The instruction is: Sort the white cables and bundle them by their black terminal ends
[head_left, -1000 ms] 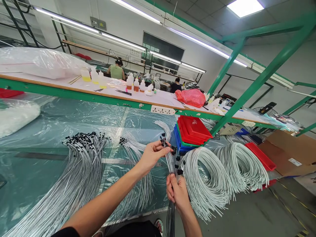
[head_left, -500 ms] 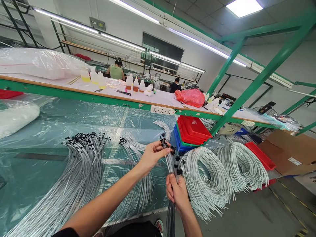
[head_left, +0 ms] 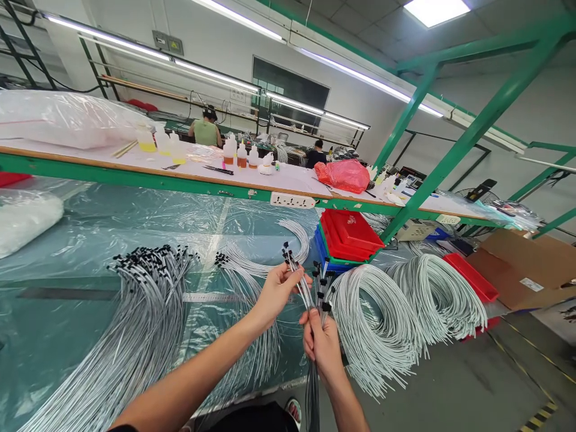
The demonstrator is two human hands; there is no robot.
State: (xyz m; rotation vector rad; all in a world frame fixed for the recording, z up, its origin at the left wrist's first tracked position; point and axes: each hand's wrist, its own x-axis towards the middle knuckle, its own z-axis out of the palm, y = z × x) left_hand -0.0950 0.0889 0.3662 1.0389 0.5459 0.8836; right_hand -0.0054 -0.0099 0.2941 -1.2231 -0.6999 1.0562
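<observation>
My right hand (head_left: 320, 345) is closed round a bundle of thin grey-white wires with black end caps (head_left: 315, 294); the bundle hangs down below the fist past the bench edge. My left hand (head_left: 278, 291) pinches a few of those wires near their black tips and fans them out to the left. Both hands are over the front edge of the bench, which is covered in clear plastic sheet (head_left: 112, 222). A large sheaf of the same capped wires (head_left: 139, 318) lies to the left, and a smaller sheaf (head_left: 245, 282) lies just behind my left hand.
Coils of white cable (head_left: 373, 318) lie right of my hands, beside stacked red and blue trays (head_left: 348, 237). A steel ruler (head_left: 67, 294) lies under the plastic. The shelf above carries bottles (head_left: 240, 155) and a red bag (head_left: 342, 175). Two people work at far benches. Cardboard (head_left: 526, 270) lies at right.
My left hand has pulled a few wire tips away to the left and slightly down, so the bundle's ends are spread wider. The right hand keeps its grip; the view shifted slightly.
</observation>
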